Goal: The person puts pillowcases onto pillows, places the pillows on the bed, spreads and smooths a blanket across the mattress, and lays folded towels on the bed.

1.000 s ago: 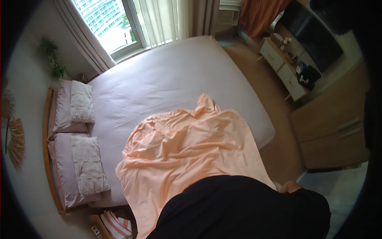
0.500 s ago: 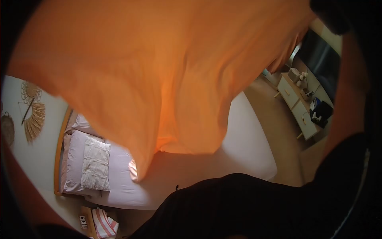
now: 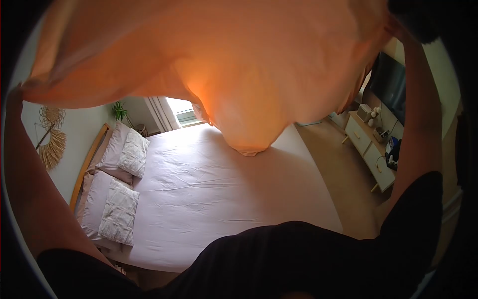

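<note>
A large orange bed sheet point(image 3: 239, 70) billows across the top of the view, with light glowing through its folds. At the far left edge my left hand point(image 3: 18, 92) is closed on one corner of it. High at the right, my right hand point(image 3: 395, 29) grips the other side, partly hidden in shadow and by a dark shape. Both arms are raised and spread wide. Below the cloth lies the bed point(image 3: 199, 209) in a pale pink fitted sheet; the orange fabric's lowest fold hangs over its far part.
Pink pillows point(image 3: 93, 205) and two patterned cushions point(image 3: 118, 212) rest against the wooden headboard point(image 3: 91, 162). A woven wall hanging point(image 3: 52, 149), a plant point(image 3: 119, 110) and a curtained window point(image 3: 186, 112) are beyond. At right stand a drawer unit point(image 3: 369, 144) and a television point(image 3: 390, 82).
The orange sheet has risen and spread outward, uncovering more of the bed, a second cushion and the window. My left arm has come into fuller view at the left, and my right hand now shows.
</note>
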{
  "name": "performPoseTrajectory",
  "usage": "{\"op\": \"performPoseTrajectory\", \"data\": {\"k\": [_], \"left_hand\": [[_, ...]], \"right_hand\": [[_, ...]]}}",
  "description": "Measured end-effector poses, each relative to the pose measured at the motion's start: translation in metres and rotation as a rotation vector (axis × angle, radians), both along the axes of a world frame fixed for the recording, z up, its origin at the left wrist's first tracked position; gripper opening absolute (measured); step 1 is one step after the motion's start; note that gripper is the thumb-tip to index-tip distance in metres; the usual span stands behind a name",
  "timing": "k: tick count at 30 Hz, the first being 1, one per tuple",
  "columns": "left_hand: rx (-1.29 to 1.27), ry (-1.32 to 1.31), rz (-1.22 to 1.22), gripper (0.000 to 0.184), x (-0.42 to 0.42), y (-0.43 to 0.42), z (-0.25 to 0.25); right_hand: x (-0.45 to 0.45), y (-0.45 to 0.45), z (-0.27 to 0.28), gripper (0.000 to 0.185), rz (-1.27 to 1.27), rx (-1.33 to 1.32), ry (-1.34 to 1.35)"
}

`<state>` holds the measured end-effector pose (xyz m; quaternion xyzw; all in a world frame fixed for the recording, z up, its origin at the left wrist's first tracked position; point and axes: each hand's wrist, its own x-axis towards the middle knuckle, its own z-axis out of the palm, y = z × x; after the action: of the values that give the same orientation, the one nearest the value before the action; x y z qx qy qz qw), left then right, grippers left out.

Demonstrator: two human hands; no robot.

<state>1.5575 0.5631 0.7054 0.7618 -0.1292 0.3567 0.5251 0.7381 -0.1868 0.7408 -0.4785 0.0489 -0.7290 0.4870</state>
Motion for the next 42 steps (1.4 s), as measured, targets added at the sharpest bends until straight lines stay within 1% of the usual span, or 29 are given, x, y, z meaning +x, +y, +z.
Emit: {"op": "performPoseTrajectory", "data": {"k": [3, 5, 6, 7, 8, 9, 10, 11, 12, 13, 15, 16, 17, 19, 21, 22, 23, 25, 26, 28, 30, 31, 32, 34, 35, 37, 40, 41, 42], "left_hand": [[-0.103, 0.039, 0.045, 0.029, 0.019, 0.055, -0.004], [-0.129, 0.082, -0.007, 0.029, 0.043, 0.076, -0.028], [-0.285, -0.054, -0.033, 0.022, -0.023, 0.032, -0.075], [-0.347, 0.089, -0.324, 0.022, -0.018, 0.026, -0.101], [-0.238, 0.345, -0.411, 0.021, -0.039, 0.022, -0.123], [0.016, 0.338, -0.184, 0.021, -0.038, 0.032, -0.147], [-0.048, 0.329, -0.111, 0.021, -0.045, 0.040, -0.166], [-0.112, 0.321, -0.034, 0.023, -0.050, 0.049, -0.184], [-0.027, 0.353, -0.022, 0.024, -0.046, 0.060, -0.198], [0.061, 0.382, -0.012, 0.026, -0.037, 0.073, -0.212], [-0.009, 0.410, -0.098, 0.027, -0.027, 0.090, -0.263], [-0.026, 0.535, -0.108, 0.026, -0.036, 0.096, -0.289], [0.014, 0.539, -0.199, 0.028, -0.062, 0.096, -0.312], [-0.088, 0.518, -0.295, 0.031, -0.069, 0.109, -0.371], [0.195, 0.613, -0.260, 0.032, -0.115, 0.123, -0.404], [0.039, 0.619, -0.207, 0.032, -0.135, 0.124, -0.425], [-0.115, 0.623, -0.151, 0.032, -0.149, 0.131, -0.449], [-0.242, 0.740, -0.233, 0.034, -0.171, 0.165, -0.475], [-0.235, 0.748, -0.227, 0.034, -0.188, 0.173, -0.479], [-0.726, 0.852, -0.492, 0.041, -0.225, 0.181, -0.485], [-0.648, 0.978, -0.416, 0.051, -0.256, 0.170, -0.479], [-0.514, 1.013, -0.391, 0.049, -0.251, 0.181, -0.498], [-0.136, 1.110, -0.374, 0.041, -0.242, 0.194, -0.520], [0.595, 1.178, -0.415, 0.032, -0.238, 0.199, -0.537], [0.603, 1.175, -0.424, 0.032, -0.242, 0.194, -0.533], [-0.120, 0.949, -0.671, 0.036, -0.256, 0.182, -0.518], [-0.265, 0.969, -0.609, 0.045, -0.273, 0.196, -0.563], [0.076, 1.011, -0.608, 0.056, -0.261, 0.220, -0.595], [0.379, 1.034, -0.533, 0.058, -0.266, 0.232, -0.609]], "right_hand": [[-0.038, -0.021, -0.027, 0.019, 0.062, 0.098, -0.050], [-0.061, -0.027, -0.071, 0.019, 0.055, 0.169, -0.018], [-0.096, -0.066, -0.105, 0.016, -0.472, -0.070, 0.459], [-0.106, -0.065, -0.137, 0.014, -0.520, -0.062, 0.599], [-0.122, -0.072, -0.169, 0.012, -0.567, -0.063, 0.740], [-0.127, -0.061, -0.187, 0.013, -0.345, 0.068, 0.644], [-0.133, -0.052, -0.206, 0.014, -0.150, 0.214, 0.529], [-0.130, -0.039, -0.214, 0.017, -0.192, 0.310, 0.426], [-0.125, -0.027, -0.227, 0.021, -0.235, 0.411, 0.322], [-0.120, -0.019, -0.244, 0.021, -0.234, 0.432, 0.336], [-0.111, -0.012, -0.285, 0.021, -0.308, 0.522, 0.360], [-0.117, -0.011, -0.310, 0.022, -0.309, 0.600, 0.341], [-0.156, -0.042, -0.352, 0.022, -0.054, 0.526, 0.443], [-0.157, -0.016, -0.403, 0.025, -0.201, 0.685, 0.379], [-0.177, 0.013, -0.449, 0.033, -0.217, 0.827, 0.332], [-0.186, 0.030, -0.467, 0.039, -0.180, 0.852, 0.319], [-0.190, 0.054, -0.478, 0.042, -0.131, 0.974, 0.260], [-0.221, 0.082, -0.519, 0.046, -0.017, 0.903, 0.212], [-0.253, 0.080, -0.548, 0.048, -0.013, 0.889, 0.214], [-0.257, 0.124, -0.565, 0.048, 0.060, 0.875, 0.179], [-0.265, 0.138, -0.591, 0.046, 0.114, 0.895, 0.230], [-0.267, 0.150, -0.615, 0.045, 0.171, 0.901, 0.279], [-0.322, 0.124, -0.652, 0.039, 0.770, 0.831, 0.456], [-0.243, 0.194, -0.614, 0.031, -0.017, 1.104, 0.790], [-0.228, 0.206, -0.605, 0.030, -0.106, 1.082, 0.690], [-0.211, 0.229, -0.592, 0.028, -0.353, 0.979, 0.413], [-0.247, 0.220, -0.645, 0.026, -0.313, 1.042, 0.460], [-0.233, 0.243, -0.639, 0.025, -0.218, 1.062, 0.734], [-0.225, 0.259, -0.636, 0.025, -0.221, 1.062, 0.734]]}}
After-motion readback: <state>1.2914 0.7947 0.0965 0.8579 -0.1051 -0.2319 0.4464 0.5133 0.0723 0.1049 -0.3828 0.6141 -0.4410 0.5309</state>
